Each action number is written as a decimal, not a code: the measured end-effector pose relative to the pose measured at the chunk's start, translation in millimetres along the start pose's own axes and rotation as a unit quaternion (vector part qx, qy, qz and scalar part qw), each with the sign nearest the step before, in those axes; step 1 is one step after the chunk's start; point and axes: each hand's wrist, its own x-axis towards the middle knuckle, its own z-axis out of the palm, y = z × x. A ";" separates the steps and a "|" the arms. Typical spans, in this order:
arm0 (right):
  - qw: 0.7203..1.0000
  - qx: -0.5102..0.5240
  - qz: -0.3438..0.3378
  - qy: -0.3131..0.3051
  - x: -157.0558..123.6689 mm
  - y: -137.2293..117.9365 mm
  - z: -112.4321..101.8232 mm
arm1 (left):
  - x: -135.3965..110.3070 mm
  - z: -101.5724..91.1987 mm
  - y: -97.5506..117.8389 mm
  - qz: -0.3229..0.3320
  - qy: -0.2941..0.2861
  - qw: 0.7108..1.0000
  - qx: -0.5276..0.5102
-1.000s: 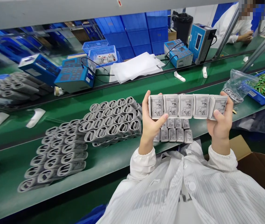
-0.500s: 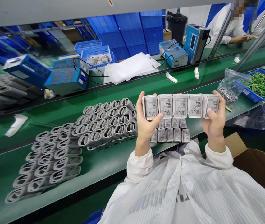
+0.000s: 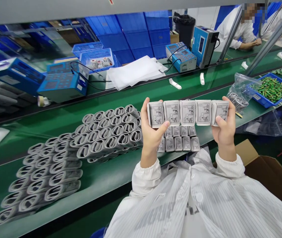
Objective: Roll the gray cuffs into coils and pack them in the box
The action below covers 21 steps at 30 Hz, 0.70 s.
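Note:
Between my two hands hangs a straight row of several rolled grey blood pressure cuffs (image 3: 187, 113), printed faces with line drawings turned toward me. My left hand (image 3: 153, 129) grips the left end, thumb on the front and fingers behind. At the other end my right hand (image 3: 224, 127) clamps the last cuff the same way, that cuff slightly tilted. Just below the held row, more printed cuffs (image 3: 178, 144) sit stacked on the green work surface, partly hidden by it and my left hand. To the left, a stacked block of rolled cuffs (image 3: 111, 132) shows its spiral ends.
Another group of rolled cuffs (image 3: 41, 175) lies farther left. Behind runs a green belt (image 3: 153, 91) carrying white curved parts (image 3: 175, 84). Blue devices (image 3: 63, 79) and white sheets (image 3: 136, 72) stand beyond. At right are a plastic bag (image 3: 240, 94), a blue tray (image 3: 276, 89) and a cardboard box (image 3: 267, 168).
The whole view has shifted slightly, so things appear farther left. White parts on the belt have slid a little left besides. Both hands keep the same hold on the cuff row.

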 end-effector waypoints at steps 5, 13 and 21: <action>1.000 -0.015 -0.011 0.000 -0.2 -0.8 -0.5 | -0.3 0.3 1.5 -0.004 0.006 1.000 0.011; 1.000 -0.015 -0.008 -0.020 0.0 -1.5 -1.3 | -0.8 -0.1 2.9 -0.012 0.007 1.000 0.010; 0.999 -0.026 0.015 -0.022 -0.8 -4.2 -0.6 | -1.6 0.4 6.9 -0.018 0.011 1.000 0.009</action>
